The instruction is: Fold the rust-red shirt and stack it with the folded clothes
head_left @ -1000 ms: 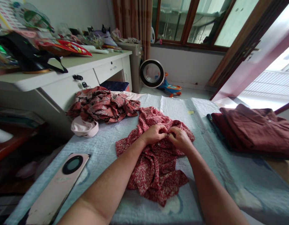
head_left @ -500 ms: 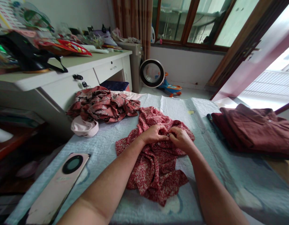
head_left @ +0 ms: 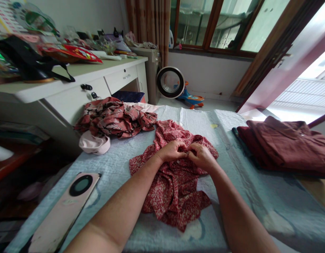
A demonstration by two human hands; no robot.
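Note:
A red floral garment (head_left: 175, 189) lies crumpled in the middle of a pale blue quilted bed cover (head_left: 120, 165). My left hand (head_left: 172, 150) and my right hand (head_left: 202, 156) meet over its upper part, fingertips pinched together on a fold of the cloth where a small button seems to sit. Both forearms reach in from the bottom edge. What the fingertips hold exactly is too small to make out.
A crumpled pink and black patterned garment (head_left: 115, 117) and a pale pink cap (head_left: 94, 144) lie at the left. Folded dark red clothes (head_left: 284, 146) sit at the right. A pink phone (head_left: 64, 209) lies near left. A cluttered white desk (head_left: 72, 75) stands beside the bed.
My fingers have shifted slightly on the same fold of the floral garment; the hands stay in the same place. Nothing else has moved.

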